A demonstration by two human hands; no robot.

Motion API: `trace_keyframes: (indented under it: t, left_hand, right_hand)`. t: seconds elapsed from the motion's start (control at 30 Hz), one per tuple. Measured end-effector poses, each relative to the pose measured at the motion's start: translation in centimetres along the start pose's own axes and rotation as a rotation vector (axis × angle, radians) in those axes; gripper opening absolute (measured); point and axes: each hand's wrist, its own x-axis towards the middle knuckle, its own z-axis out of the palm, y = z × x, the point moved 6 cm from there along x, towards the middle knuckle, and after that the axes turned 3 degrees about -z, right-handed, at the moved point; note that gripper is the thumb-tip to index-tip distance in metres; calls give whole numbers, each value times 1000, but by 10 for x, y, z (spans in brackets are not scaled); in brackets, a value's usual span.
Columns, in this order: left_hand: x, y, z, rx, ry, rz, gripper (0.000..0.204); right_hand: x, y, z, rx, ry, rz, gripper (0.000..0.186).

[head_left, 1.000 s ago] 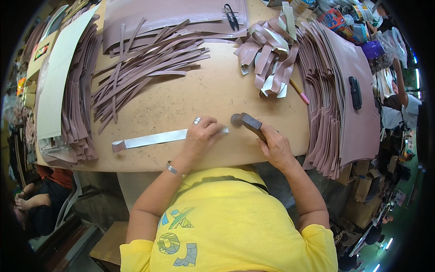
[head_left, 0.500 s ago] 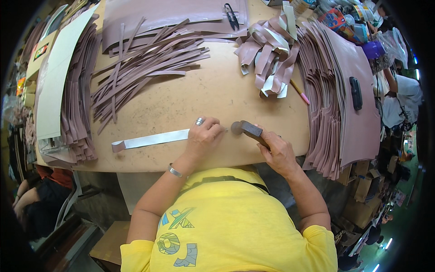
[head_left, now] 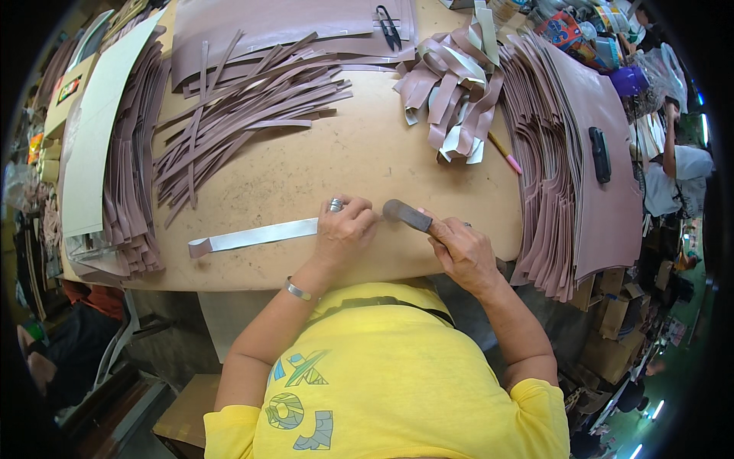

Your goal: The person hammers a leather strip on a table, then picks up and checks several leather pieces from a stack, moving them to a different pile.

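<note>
A long strip (head_left: 264, 234), pale on its upper face and mauve at its curled left end, lies across the table near me. My left hand (head_left: 346, 227) is closed over its right end; the fingers hide that end. Wrapped round the handle of a hammer (head_left: 407, 216), my right hand (head_left: 465, 252) is just to the right. The hammer's dark head is by my left fingertips, apart from them, slightly blurred.
Narrow mauve strips (head_left: 252, 126) lie heaped at the far left. Wider curled strips (head_left: 459, 84) sit far right beside a pen (head_left: 505, 153). Stacks of mauve sheets (head_left: 585, 161) line both sides; thread snips (head_left: 388, 28) rest at the back. A co-worker (head_left: 679, 172) is beyond the right stack.
The hammer and my right hand have shifted slightly; the head is now turned and a little further left. My left hand stays on the strip.
</note>
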Motion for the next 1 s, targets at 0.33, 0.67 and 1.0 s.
trace_keyframes:
  t: [0.33,0.67,1.0]
  left_hand:
    - [-2,-1,2,13,-2,26,16]
    - [-6,-11,-1,-116,-4,-43,15]
    - [-2,-9,-3,-100,-43,5,14]
  right_hand:
    - [0,-3,2,-34,5,-39,64]
    - [0,-2,8,-109,-56,-58,65]
    - [0,-4,3,-43,21,-35,61]
